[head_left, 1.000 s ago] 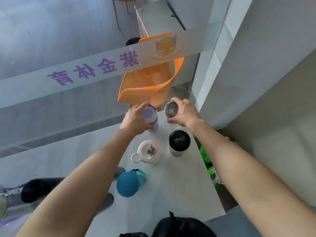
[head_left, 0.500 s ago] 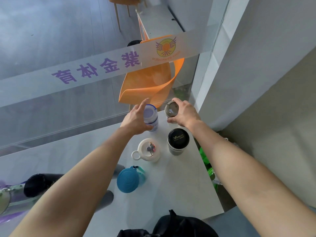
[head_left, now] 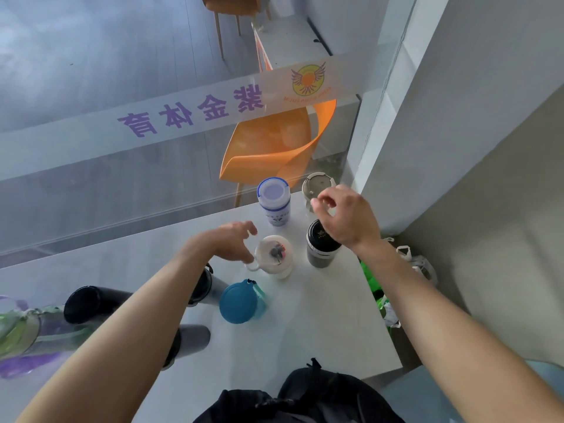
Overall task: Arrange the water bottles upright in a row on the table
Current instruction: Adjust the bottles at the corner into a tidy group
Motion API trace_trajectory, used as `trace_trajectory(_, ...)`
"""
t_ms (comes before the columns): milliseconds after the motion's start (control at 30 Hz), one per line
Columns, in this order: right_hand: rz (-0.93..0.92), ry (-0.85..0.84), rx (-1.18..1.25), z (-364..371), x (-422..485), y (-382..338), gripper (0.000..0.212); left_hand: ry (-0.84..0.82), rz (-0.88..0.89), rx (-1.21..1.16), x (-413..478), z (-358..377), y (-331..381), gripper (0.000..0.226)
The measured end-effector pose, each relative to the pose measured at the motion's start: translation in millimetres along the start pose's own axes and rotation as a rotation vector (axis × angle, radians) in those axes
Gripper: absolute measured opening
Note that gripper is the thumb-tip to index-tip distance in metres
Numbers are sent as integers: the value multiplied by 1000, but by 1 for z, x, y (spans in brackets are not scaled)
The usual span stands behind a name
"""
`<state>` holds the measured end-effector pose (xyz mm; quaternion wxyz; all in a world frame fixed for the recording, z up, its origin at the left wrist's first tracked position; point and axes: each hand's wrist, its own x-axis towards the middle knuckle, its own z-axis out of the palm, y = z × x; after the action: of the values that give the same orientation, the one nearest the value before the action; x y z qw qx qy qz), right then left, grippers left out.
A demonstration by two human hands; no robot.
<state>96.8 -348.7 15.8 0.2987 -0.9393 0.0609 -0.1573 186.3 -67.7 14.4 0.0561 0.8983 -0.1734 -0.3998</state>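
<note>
Hovering with fingers spread and grasping nothing, the left hand (head_left: 227,241) and right hand (head_left: 348,218) hang over five upright bottles on the desk (head_left: 320,325). Next, the lying black bottle (head_left: 91,303) probably wants a mid-body grasp before being tipped up.

I read these colours:
chair (head_left: 274,148): orange
tabletop (head_left: 320,325): pale grey
teal bottle (head_left: 239,302): blue lid
tumbler (head_left: 322,248): black lid
glass lettering (head_left: 195,112): purple
</note>
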Motion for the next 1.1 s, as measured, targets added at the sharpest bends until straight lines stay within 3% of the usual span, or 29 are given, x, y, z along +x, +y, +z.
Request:
trace_trajectory(100,91,-232,-61,0,-19,-5,55,-42,56,-12,-4,21,12,113)
trace_trajectory(233,202,-522,-162,4,-36,-8,106,125,86,-27,4,47,29,117)
trace_trajectory(500,228,-444,-173,19,-41,-14,84,310,29,-37,2,42,18,89)
trace_trajectory(800,158,-462,-128,47,-37,-39,79,446,-155,-222,17,7,-26,98)
trace_trajectory(1100,163,-441,-122,51,-38,-38,80,466,-133,-286,36,2,-28,101)
